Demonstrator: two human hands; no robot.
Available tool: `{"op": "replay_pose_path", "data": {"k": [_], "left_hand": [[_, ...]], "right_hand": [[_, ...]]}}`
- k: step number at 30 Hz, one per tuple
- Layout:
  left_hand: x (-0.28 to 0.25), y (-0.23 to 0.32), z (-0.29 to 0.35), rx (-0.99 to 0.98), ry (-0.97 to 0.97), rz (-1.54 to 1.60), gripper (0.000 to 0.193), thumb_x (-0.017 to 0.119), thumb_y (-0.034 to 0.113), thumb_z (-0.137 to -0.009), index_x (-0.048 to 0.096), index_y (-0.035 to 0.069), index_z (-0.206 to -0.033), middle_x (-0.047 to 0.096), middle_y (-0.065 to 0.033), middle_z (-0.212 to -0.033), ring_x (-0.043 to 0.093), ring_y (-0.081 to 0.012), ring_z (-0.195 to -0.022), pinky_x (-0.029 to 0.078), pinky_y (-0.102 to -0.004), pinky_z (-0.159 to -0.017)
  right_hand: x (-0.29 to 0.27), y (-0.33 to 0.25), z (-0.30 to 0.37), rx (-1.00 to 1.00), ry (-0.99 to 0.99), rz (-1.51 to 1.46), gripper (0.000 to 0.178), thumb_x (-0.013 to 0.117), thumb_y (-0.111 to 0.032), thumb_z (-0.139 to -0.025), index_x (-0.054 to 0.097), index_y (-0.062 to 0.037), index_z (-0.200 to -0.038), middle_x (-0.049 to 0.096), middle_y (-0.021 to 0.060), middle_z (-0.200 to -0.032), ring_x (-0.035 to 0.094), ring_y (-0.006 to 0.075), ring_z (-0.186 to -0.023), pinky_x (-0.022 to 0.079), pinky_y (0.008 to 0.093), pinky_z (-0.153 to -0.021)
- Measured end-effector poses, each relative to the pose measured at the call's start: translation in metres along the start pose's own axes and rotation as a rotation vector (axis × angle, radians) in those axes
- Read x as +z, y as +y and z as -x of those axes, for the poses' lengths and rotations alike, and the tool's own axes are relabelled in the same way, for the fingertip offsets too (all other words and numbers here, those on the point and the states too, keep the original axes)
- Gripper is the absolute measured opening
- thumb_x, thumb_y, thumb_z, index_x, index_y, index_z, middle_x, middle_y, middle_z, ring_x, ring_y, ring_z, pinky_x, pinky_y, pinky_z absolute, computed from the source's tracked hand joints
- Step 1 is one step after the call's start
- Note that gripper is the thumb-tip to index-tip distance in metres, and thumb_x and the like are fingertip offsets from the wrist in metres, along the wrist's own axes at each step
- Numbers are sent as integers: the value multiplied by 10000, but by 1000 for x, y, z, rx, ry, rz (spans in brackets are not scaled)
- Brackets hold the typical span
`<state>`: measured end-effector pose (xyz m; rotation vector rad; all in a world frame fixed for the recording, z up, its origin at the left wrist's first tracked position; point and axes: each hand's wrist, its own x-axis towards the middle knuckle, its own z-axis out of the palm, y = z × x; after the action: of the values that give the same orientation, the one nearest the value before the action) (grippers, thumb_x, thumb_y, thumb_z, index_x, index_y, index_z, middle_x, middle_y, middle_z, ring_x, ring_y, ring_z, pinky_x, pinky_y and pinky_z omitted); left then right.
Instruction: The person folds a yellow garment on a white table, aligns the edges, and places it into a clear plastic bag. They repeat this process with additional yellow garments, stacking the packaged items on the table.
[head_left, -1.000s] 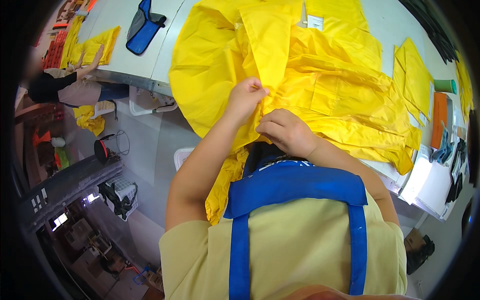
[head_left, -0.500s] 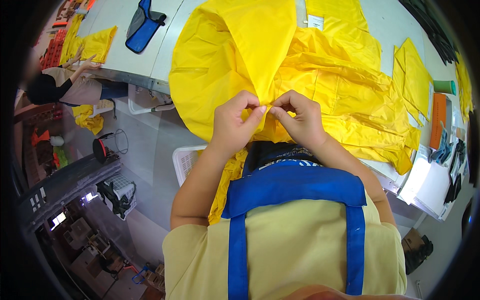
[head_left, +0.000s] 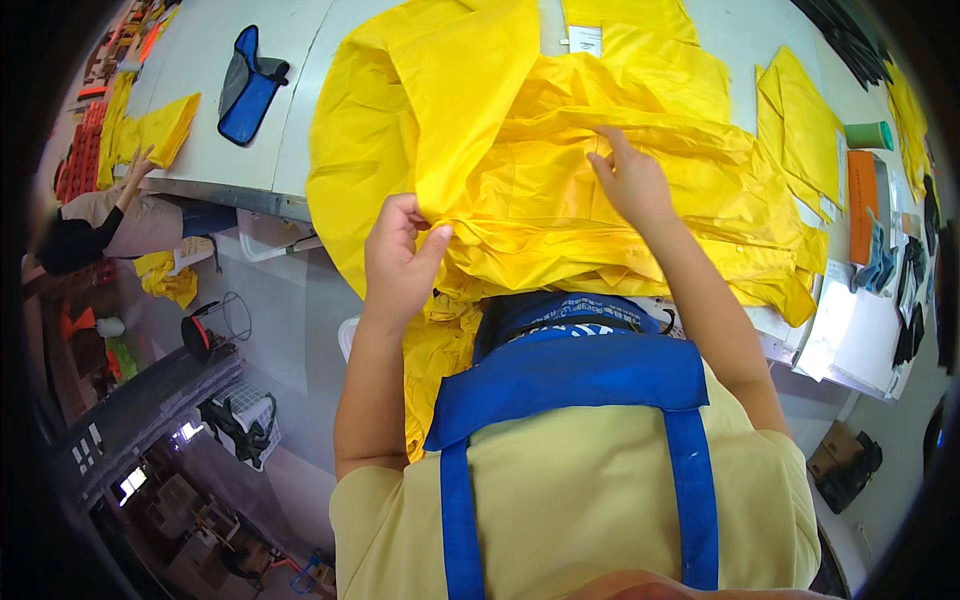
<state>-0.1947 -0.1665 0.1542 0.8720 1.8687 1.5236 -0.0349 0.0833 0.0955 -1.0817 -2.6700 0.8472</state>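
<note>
A yellow raincoat (head_left: pixel 640 190) of thin, creased fabric lies spread over the white table in front of me. My left hand (head_left: pixel 402 265) pinches its near edge between thumb and fingers, where a wide smooth flap (head_left: pixel 455 110) folds down to a point. Over the middle of the raincoat, my right hand (head_left: pixel 637 182) has its thumb and index finger apart, with nothing held. Its fingertips are at the folds; whether they touch the cloth I cannot tell. A small round snap-like spot shows on the strip along the near side.
Folded yellow pieces (head_left: pixel 800 125) lie at the right, beside a green roll (head_left: pixel 868 135) and an orange box (head_left: pixel 861 205). A blue and grey pouch (head_left: pixel 250 90) sits at the far left of the white table (head_left: pixel 300 130). Beyond it, another person (head_left: pixel 130 220) handles yellow cloth.
My right hand has let go of the raincoat's edge and moved right and away from me over the cloth. My left hand still pinches the edge, now farther left.
</note>
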Motion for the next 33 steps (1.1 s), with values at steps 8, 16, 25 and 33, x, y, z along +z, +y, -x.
{"op": "replay_pose_path", "data": {"k": [8,16,25,33], "left_hand": [[-36,-8,0,-418,-123,463,449,620,125,-840,438,-28,-1222,575,-87,-1079,571,-164,-1000,442,-283,-903],[9,-23,-149,-465,152,-280,853,717,338,-801,237,85,-1459,549,-164,-1226,517,-268,-1141,479,-398,-856],[-98,-31,-80,-97,610,105,226,494,78,-935,542,49,-1154,604,-66,-935,582,-132,-740,476,-236,-632],[-201,-98,-1,-515,584,-199,597,543,356,-926,356,85,-1424,437,-113,-1391,465,-208,-1208,422,-391,-925]], "right_hand": [[-37,40,-10,180,-206,-237,240,661,-288,-853,635,-49,-864,628,95,-650,631,204,-584,494,329,-552],[-99,137,-107,228,-115,250,421,621,-351,-861,594,-68,-1172,681,115,-966,629,253,-881,492,362,-719],[-173,118,17,199,39,68,216,655,-136,-785,527,22,-859,494,130,-666,447,219,-606,390,332,-586],[-186,157,83,140,102,249,474,701,-283,-788,597,-22,-1169,624,175,-1107,569,239,-1040,419,331,-937]]}}
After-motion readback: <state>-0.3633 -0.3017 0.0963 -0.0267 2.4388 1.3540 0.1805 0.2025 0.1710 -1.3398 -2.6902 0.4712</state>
